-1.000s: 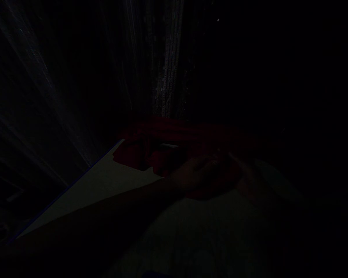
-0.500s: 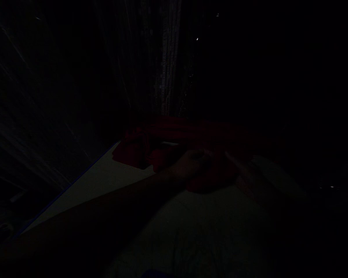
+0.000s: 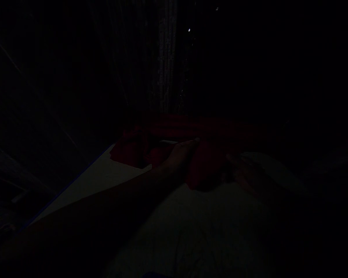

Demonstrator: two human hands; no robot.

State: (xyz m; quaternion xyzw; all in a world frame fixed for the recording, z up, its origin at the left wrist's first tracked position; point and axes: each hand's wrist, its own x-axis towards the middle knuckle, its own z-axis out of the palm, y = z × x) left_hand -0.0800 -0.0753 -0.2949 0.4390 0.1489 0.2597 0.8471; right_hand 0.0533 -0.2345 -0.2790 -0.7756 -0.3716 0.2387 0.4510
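The scene is very dark, and only the middle of the view can be read. A red cloth (image 3: 174,144) is spread in a crumpled band across the far part of a pale work surface (image 3: 104,181), whose left edge is marked by a thin blue line. The left hand (image 3: 181,154) is stretched far out along a long forearm and is laid on the cloth near its middle, at the edge of a raised red fold. The hand appears to be placed there so that the cloth is pressed or gathered against the surface, but whether the fingers are curled around the fold or only rested flat on it cannot be told in this light. The right hand (image 3: 249,175) is seen faintly to the right, nearer than the cloth's far band, just beside the right end of the fold; its fingers cannot be made out, so their state is not stated. Behind the cloth, pale vertical strands (image 3: 165,65) are hung like a curtain.
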